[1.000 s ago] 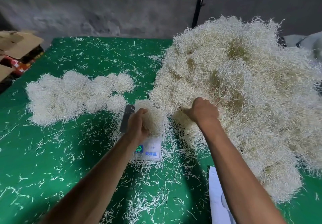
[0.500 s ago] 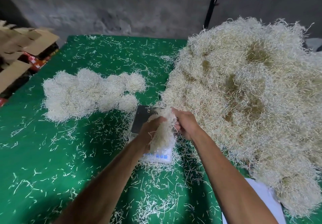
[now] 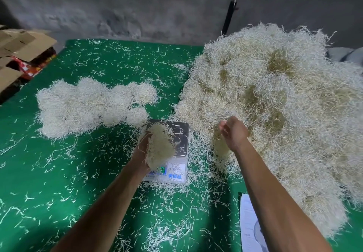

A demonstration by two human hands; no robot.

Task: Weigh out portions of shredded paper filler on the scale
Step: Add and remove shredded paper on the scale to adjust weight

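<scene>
A small digital scale [image 3: 179,140] sits on the green table [image 3: 59,173], its steel platform bare except for a few loose strands. My left hand [image 3: 142,150] grips a clump of shredded paper [image 3: 160,149] just above the scale's left side. My right hand [image 3: 233,132] hovers at the near edge of the big heap of shredded paper [image 3: 275,104], fingers loosely spread. A blurred tuft [image 3: 219,143] hangs just below it. Several rounded, weighed-looking portions [image 3: 88,104] lie grouped left of the scale.
Loose strands litter the whole table. A white printed sheet [image 3: 249,224] lies at the near right under my right forearm. Cardboard boxes [image 3: 21,43] stand off the table's far left corner. A black pole [image 3: 228,16] leans on the grey wall behind.
My right hand has left the clump and swung right to the edge of the big heap. My left hand has lifted the clump off the platform, which now shows bare.
</scene>
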